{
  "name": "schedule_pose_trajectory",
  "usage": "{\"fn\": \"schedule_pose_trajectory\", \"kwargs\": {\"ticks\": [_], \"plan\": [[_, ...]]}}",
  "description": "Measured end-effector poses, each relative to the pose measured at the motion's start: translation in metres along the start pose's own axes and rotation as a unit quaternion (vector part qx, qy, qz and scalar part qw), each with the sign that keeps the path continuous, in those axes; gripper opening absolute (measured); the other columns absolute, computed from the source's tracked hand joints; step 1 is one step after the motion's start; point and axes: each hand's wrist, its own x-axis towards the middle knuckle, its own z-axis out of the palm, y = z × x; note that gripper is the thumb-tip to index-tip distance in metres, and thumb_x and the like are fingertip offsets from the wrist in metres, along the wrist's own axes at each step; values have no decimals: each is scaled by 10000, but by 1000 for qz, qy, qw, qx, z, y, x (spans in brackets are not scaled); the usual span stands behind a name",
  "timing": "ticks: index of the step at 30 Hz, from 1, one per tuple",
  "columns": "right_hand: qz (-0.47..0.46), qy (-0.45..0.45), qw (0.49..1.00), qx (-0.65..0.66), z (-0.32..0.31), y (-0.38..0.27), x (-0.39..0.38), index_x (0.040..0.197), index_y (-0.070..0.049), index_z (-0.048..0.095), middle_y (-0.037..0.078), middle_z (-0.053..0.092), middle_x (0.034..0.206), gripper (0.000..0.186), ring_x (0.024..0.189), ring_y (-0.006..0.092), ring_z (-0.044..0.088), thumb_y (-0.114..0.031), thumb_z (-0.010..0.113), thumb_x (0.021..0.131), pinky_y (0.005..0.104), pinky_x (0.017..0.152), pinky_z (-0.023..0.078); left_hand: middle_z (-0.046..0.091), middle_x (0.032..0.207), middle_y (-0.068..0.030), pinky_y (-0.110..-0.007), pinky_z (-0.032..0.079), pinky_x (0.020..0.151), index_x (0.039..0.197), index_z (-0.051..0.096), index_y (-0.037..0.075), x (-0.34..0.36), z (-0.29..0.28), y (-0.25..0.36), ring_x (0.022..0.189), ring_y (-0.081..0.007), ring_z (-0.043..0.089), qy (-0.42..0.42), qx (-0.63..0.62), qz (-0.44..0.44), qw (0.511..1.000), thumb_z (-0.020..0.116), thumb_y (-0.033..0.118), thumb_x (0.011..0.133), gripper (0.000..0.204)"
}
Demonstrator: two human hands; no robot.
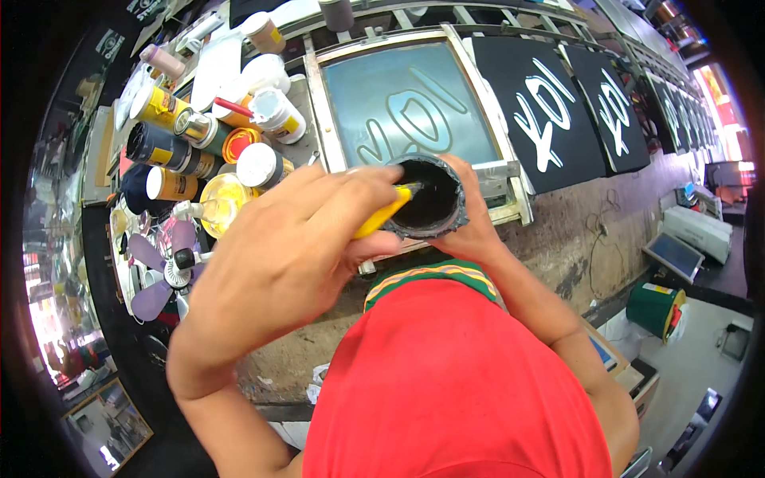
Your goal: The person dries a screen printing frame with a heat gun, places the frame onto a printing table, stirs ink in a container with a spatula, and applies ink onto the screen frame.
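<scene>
My left hand grips a yellow-handled tool, its end inside a round container of black, paste-like substance. My right hand is wrapped round that container's side, holding it over the lower edge of a framed printing screen, which shows large outlined lettering. My red top fills the bottom centre.
Crowded paint tubs and a purple fan stand at left. Black printed fabric panels line the bench toward the upper right. A green drum and a small dark panel are at right.
</scene>
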Motion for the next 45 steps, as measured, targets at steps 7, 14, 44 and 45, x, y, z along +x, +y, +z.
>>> {"fn": "schedule_pose_trajectory", "kwargs": {"ticks": [7, 14, 44, 45], "plan": [[-80, 6, 996, -25, -17, -1, 32, 1409, -83, 487, 165, 558, 1358, 941, 1291, 384, 518, -136, 949, 590, 463, 1108, 380, 681, 1014, -128, -332, 526, 620, 1084, 653, 37, -5, -13, 37, 806, -250, 642, -294, 313, -35, 902, 649, 145, 876, 235], [-80, -6, 996, -36, -46, -1, 57, 1402, -95, 505, 145, 565, 1379, 938, 1296, 385, 523, -123, 949, 576, 461, 1109, 406, 643, 1027, -80, -263, 455, 569, 929, 679, 76, 8, -31, 35, 815, -183, 588, -113, 494, 239, 828, 686, 146, 827, 124], [-128, -70, 980, -137, -96, -24, 116, 1379, -103, 557, 140, 580, 1375, 870, 1315, 367, 507, -91, 919, 588, 444, 1130, 412, 618, 951, -138, -443, 521, 629, 1009, 629, 44, 34, -55, 57, 765, -321, 691, -249, 353, -72, 899, 607, 15, 858, 155], [-130, -69, 980, -138, -94, -24, 115, 1377, -112, 556, 160, 575, 1377, 852, 1305, 389, 510, -150, 922, 609, 456, 1124, 421, 618, 951, -138, -443, 521, 629, 1009, 629, 44, 39, -59, 56, 765, -321, 691, -242, 349, -60, 903, 607, 15, 858, 155]]}}
